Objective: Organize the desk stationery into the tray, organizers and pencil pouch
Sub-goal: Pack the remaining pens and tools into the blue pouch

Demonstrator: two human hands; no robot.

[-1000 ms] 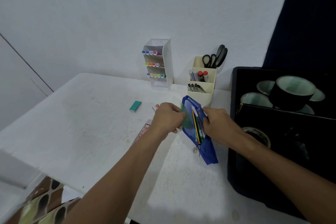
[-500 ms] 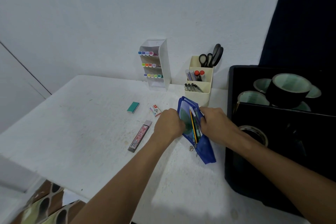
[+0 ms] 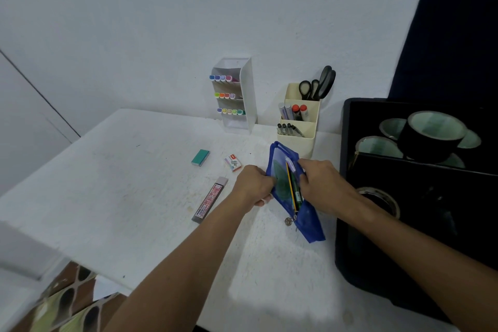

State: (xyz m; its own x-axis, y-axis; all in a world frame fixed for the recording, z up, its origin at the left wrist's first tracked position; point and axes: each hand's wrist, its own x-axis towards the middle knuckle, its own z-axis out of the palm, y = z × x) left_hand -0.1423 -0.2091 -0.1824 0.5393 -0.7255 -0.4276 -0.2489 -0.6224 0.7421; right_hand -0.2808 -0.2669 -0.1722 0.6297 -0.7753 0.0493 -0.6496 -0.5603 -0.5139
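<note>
Both hands hold a blue pencil pouch [image 3: 310,226] that lies on the white table [image 3: 121,183]. The left hand [image 3: 253,184] has its fingers curled round the pouch's left edge and pulls it open. The right hand [image 3: 322,183] has its fingers bent over the right edge; its fingertips go inside the opening, so I cannot tell just what they pinch. Between the two hands the pouch gapes. Inside it lie a yellow pencil [image 3: 290,186], a green pen [image 3: 296,191] and something flat and green [image 3: 281,182] that is hard to make out. The pouch looks soft and thin, like cloth. A small round metal zip pull [image 3: 288,221] hangs below the hands.

Just left of the left hand lies a long thin lead case [image 3: 209,200], dark with a pink label. A bit farther off are a small staples box [image 3: 233,162] and a flat teal eraser [image 3: 200,157].

Right of the right hand sits a black tray [image 3: 343,170] with rolls of tape [image 3: 431,137] in it; its right side is cut off.

Past the fingertips stands a cream plastic organizer [image 3: 299,143] with stepped pockets. It holds pens, markers and black scissors [image 3: 319,83]. Left of it, by the white wall, a tall white rack [image 3: 248,97] holds three rows of bright highlighters [image 3: 226,95].
</note>
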